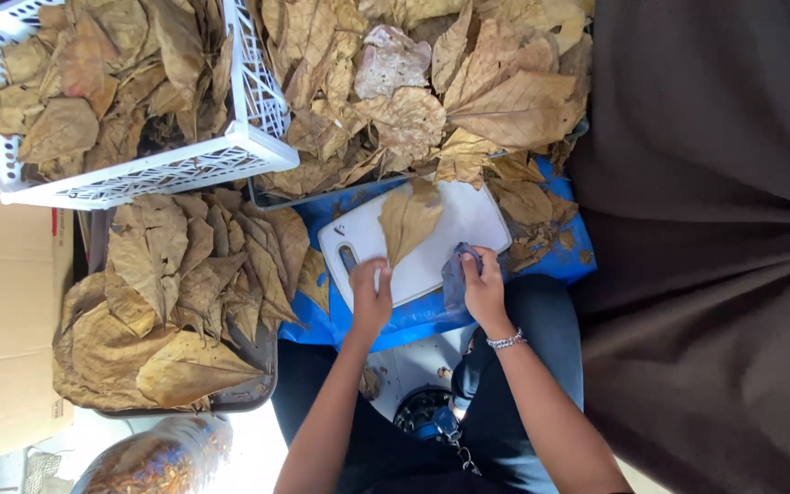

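On the white cutting board (450, 240) lies a dry brown leaf (408, 220), my left hand (370, 295) pinching its stem at the board's near edge, my right hand (484, 284) gripping a bluish cloth (457, 273) beside it.

A wide dark brown cloth (715, 229) fills the whole side beyond the right fingers. Past the left fingers stands plain tan cardboard (2, 302), and below it a pale floor (258, 457) catches bright light. A blue sheet (560, 261) covers the surface under the fingers.
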